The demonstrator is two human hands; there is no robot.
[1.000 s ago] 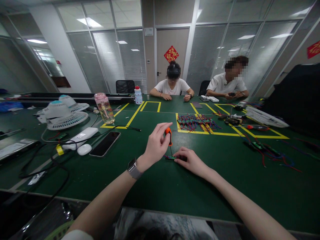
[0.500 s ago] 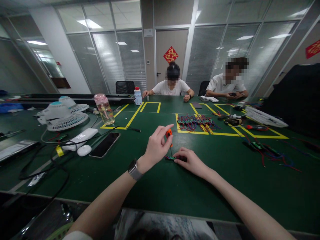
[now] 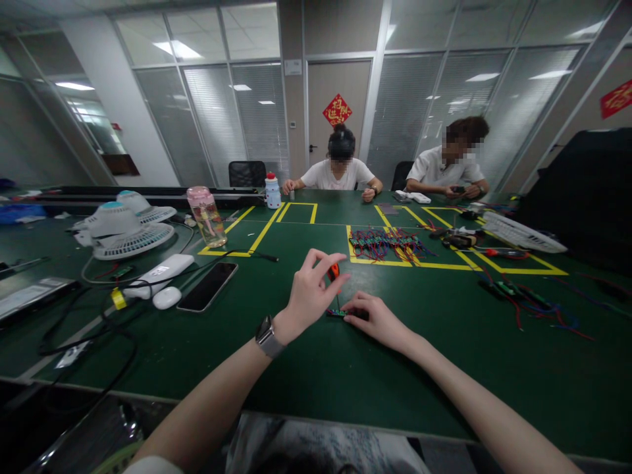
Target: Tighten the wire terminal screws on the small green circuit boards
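My left hand (image 3: 313, 286), with a watch on its wrist, is around an upright screwdriver (image 3: 334, 271) with an orange and black handle. Its thumb and forefinger are spread beside the handle, while the other fingers are curled behind it and partly hidden. The thin shaft runs down to a small green circuit board (image 3: 336, 313) on the table. With bent fingers, my right hand (image 3: 372, 317) grips the board's right end and rests on the tabletop. Those fingers cover part of the board; the screwdriver's tip is too small to make out.
Beyond my hands, several wired circuit boards (image 3: 390, 242) lie within yellow tape. More wired boards (image 3: 518, 289) are at right. On the left are a phone (image 3: 207, 287), a pink-lidded bottle (image 3: 206, 217), cables and white fans (image 3: 131, 230). Two people sit across the green table (image 3: 316, 388).
The thumb and forefinger of my left hand have moved apart, and the screwdriver's handle has turned slightly. My right hand and the board have stayed put.
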